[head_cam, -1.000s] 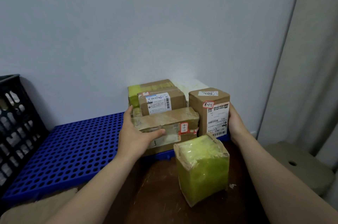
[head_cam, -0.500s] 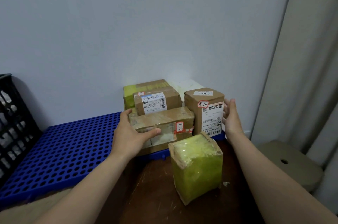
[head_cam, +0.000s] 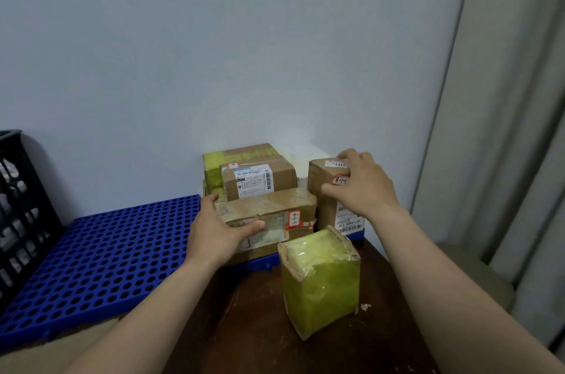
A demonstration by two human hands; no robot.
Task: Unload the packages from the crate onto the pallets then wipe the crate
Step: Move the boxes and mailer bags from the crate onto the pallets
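Well, in the head view the left hand [head_cam: 214, 233] clasps the 9 o'clock end of the flat box [head_cam: 275, 205], whose long axis runs 9 to 3 on the pallet [head_cam: 122, 245]. The right hand [head_cam: 363, 187] curls over the upright tall box [head_cam: 324, 211] at its 3 o'clock. The green package [head_cam: 321, 282] stands off the pallet at 6, probably nearer the right arm.

Looks to me like a little parcel storage corner in a plain room. I've got labelled cardboard parcels [head_cam: 260, 181] on a blue plastic pallet [head_cam: 101, 251], bare wall [head_cam: 214, 37], curtain [head_cam: 504, 129] alongside.
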